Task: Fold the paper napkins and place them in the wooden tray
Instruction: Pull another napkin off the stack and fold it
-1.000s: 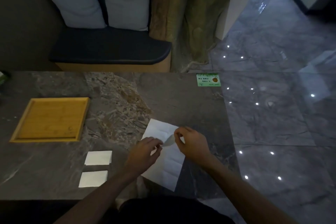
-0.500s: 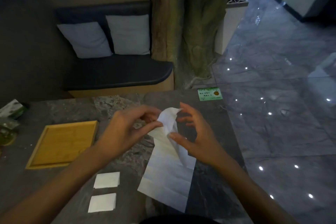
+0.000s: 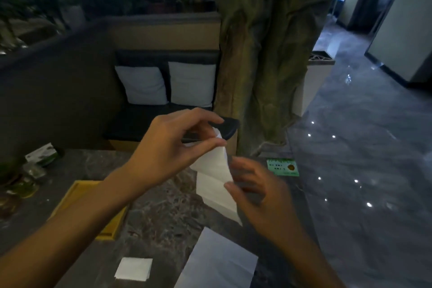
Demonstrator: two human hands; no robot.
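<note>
My left hand point(image 3: 170, 147) pinches the top corner of a white paper napkin point(image 3: 215, 180) and holds it up in the air above the table. The napkin hangs down, creased and partly unfolded. My right hand point(image 3: 257, 192) is beside its lower right edge with fingers spread, blurred; whether it touches the napkin is unclear. A second unfolded napkin point(image 3: 219, 262) lies flat on the table below. One folded napkin square point(image 3: 134, 268) lies at the near left. The wooden tray point(image 3: 77, 192) sits on the left, mostly hidden behind my left forearm.
The table is dark marble point(image 3: 163, 213); its right edge drops to a glossy floor. A green card point(image 3: 282, 167) lies at the far right corner. Packets and clutter point(image 3: 42, 155) sit at the far left. A bench with two cushions and a tree trunk stand behind.
The top napkin has been lifted clear of the sheet beneath it. My left hand rose with it, my right hand dropped lower, and the camera tilted upward.
</note>
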